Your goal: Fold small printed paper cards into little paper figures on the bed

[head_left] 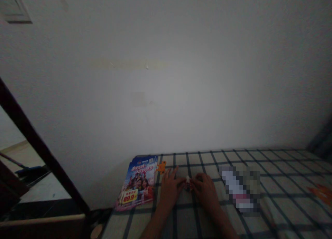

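My left hand (169,186) and my right hand (206,190) meet over the checked cloth in the lower middle. Between their fingertips is a small white-topped object (187,183), darker and reddish lower down; its kind is too small to tell. Thumb and forefinger of the left hand pinch its left side, while the other fingers of that hand spread away. The right hand's fingers are bent together at its other side. Just beyond the left hand lies an orange cut-out shape (161,167), close to a pile of printed flyers (138,185).
A blue-lined checked cloth (178,213) covers the surface up to the grey wall (197,76). Right of my hands lies a blurred-out flat item (238,192). Another orange piece (321,194) is at the right edge. A dark slanted frame (38,142) stands on the left.
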{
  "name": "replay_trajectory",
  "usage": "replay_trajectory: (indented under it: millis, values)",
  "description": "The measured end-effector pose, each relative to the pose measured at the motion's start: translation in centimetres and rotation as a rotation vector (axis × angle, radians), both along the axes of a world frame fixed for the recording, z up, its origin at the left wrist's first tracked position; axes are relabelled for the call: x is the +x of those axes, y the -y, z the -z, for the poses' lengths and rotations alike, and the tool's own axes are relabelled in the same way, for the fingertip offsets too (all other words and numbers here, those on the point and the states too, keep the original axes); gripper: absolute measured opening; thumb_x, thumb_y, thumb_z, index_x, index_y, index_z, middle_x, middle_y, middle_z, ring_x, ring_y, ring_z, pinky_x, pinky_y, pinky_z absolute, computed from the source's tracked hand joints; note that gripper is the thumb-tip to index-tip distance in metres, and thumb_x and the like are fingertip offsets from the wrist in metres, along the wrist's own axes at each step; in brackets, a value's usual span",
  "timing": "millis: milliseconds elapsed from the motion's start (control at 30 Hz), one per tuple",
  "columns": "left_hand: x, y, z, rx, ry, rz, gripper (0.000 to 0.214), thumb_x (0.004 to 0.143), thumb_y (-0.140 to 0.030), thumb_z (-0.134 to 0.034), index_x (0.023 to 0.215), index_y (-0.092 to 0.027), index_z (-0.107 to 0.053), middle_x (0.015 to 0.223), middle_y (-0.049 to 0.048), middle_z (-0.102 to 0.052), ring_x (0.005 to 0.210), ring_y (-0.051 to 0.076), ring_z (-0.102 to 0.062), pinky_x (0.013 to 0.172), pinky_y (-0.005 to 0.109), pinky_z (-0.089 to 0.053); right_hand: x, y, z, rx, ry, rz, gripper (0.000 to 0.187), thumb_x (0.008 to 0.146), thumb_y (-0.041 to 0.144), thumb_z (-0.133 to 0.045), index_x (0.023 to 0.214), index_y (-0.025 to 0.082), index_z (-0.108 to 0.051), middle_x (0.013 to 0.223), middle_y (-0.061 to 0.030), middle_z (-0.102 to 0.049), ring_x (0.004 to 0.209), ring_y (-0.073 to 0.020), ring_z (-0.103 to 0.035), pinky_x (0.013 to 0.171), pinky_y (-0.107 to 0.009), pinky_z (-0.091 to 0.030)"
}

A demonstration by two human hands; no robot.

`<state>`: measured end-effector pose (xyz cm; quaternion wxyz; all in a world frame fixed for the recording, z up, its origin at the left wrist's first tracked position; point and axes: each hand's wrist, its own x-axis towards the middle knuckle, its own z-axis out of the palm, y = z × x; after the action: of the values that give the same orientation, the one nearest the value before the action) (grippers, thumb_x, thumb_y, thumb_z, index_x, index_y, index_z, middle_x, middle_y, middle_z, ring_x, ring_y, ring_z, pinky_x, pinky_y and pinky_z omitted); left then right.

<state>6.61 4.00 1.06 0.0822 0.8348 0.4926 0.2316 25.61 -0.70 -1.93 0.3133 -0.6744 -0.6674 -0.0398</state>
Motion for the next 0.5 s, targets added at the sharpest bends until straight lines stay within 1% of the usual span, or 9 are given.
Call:
replay_trajectory:
  millis: [133,300,500]
  values:
    - [0.1,0.2,-0.1,0.021,-0.019,0.001,0.025,0.092,-0.035,-0.062,0.112,-0.043,-0.073,0.15,-0.0024,-0.048,0.141,0.036,-0.033,0.114,0.06,-0.031,-0.1,0.1,0.0,-0.005,0.016,0.002,0.026,0.087,0.029,-0.063,0.107,0.041,-0.074,0.113,-0.0061,-0.063,0.106,-0.0244,-0.056,0.094,-0.038,-0.045]
    - [0.2,0.5,-0.4,0.022,-0.066,-0.001,0.031,0.093,-0.036,-0.06,0.121,-0.049,-0.067,0.152,-0.0026,-0.045,0.141,0.037,-0.033,0.114,0.063,-0.028,-0.6,0.1,-0.3,-0.014,0.048,0.012,0.036,0.086,0.025,-0.061,0.117,0.043,-0.07,0.117,-0.0076,-0.061,0.111,-0.0267,-0.053,0.097,-0.041,-0.043]
    - [0.2,0.6,-0.7,0.012,-0.087,-0.004,0.034,0.094,-0.038,-0.058,0.125,-0.052,-0.062,0.155,-0.0035,-0.041,0.141,0.037,-0.034,0.113,0.065,-0.027,-1.3,0.0,-0.5,-0.009,0.07,0.057,0.037,0.085,0.022,-0.057,0.116,0.039,-0.07,0.119,-0.0083,-0.061,0.115,-0.0287,-0.052,0.101,-0.046,-0.04]
